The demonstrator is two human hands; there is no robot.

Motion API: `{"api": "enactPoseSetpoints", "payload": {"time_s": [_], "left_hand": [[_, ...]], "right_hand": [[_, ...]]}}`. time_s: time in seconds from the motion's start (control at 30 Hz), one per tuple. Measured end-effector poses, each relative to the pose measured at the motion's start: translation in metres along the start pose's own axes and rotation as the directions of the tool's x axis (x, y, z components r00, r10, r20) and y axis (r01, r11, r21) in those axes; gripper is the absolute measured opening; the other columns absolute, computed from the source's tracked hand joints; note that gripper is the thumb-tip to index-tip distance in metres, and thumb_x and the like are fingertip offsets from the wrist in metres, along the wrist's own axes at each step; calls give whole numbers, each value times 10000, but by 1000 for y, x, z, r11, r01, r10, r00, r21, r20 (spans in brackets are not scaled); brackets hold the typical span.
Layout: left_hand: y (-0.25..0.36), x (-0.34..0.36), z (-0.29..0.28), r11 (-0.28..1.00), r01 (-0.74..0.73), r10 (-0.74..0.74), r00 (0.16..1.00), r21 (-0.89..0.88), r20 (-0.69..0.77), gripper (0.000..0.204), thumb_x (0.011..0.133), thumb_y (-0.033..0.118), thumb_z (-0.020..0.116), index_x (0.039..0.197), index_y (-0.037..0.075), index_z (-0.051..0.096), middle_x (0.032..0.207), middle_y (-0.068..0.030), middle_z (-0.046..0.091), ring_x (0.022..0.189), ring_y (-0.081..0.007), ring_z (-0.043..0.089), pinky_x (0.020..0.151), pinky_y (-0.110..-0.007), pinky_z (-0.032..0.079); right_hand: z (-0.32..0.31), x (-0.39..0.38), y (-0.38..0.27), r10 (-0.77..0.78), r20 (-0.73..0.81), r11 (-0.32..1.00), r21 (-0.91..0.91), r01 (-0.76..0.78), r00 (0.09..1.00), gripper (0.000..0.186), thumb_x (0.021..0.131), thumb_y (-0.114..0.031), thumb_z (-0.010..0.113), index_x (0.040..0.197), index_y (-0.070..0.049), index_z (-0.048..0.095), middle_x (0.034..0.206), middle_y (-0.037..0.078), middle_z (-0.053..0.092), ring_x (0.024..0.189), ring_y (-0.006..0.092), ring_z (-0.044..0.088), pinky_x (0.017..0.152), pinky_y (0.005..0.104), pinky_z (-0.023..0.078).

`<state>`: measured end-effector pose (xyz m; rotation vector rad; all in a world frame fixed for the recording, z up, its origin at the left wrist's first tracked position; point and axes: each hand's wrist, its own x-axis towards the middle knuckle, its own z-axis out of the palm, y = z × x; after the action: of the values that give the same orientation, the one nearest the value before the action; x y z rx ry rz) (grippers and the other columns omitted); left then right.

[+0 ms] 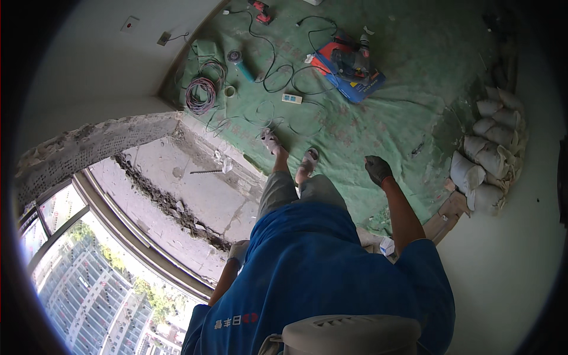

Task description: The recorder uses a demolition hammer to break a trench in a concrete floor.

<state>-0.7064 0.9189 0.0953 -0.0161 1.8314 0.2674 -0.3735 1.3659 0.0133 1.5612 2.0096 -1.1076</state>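
My right hand (pixel 377 170), in a dark glove, is held out over the green floor sheet (pixel 408 195). Its fingers are curled in, and whatever may lie inside them is hidden. My left hand (pixel 238 252), in a pale glove, hangs by my hip near the bare concrete strip (pixel 204 207) beside the window. Its fingers do not show clearly. Neither hand is seen touching a tool. Ahead of my feet, a black power tool (pixel 353 64) rests on a blue and red flat piece (pixel 361 90). An angle grinder (pixel 239 65) with a teal body lies farther left.
A white power strip (pixel 291 99), black cords (pixel 269 53), a coil of cable (pixel 201 96) and a tape roll (pixel 229 92) lie ahead. A red tool (pixel 260 12) is farther off. Filled sacks (pixel 485 148) line the right wall. A rough broken channel (pixel 171 204) crosses the concrete at left.
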Motion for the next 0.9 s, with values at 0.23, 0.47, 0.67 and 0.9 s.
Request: {"api": "enactPoseSetpoints", "payload": {"time_s": [0.23,0.47,0.67,0.9], "left_hand": [[78,86,-36,874,81,-67,997,-479,47,338,852,275,558,1096,46,603,877,-104,666,756,-185,636,665,-281,481],[160,112,-22,726,14,-25,1000,-687,-6,306,919,240,507,1109,10,577,867,-97,654,767,-176,632,703,-290,506],[167,187,73,620,216,-178,975,-754,134,306,930,215,501,1116,-18,571,881,-119,657,783,-188,639,714,-296,519],[215,268,165,705,217,-221,972,-675,82,243,919,132,492,1056,-29,612,891,-105,657,806,-146,629,753,-265,500]], "right_hand": [[12,-15,-7,-22,153,990,-132,43,988,387,846,-252,434,1110,-20,596,1125,176,603,1101,320,537,947,394,409],[19,167,-48,57,245,998,-31,-51,968,285,847,-244,512,1033,-42,589,1047,183,615,987,299,594,812,359,449],[67,469,-68,-180,-183,966,-219,138,966,510,760,-373,562,1140,-34,539,1110,220,590,1053,371,554,879,414,454],[54,641,-99,236,186,958,118,-261,954,398,789,-351,607,1030,-34,586,916,126,629,741,267,633,637,342,496]]}}
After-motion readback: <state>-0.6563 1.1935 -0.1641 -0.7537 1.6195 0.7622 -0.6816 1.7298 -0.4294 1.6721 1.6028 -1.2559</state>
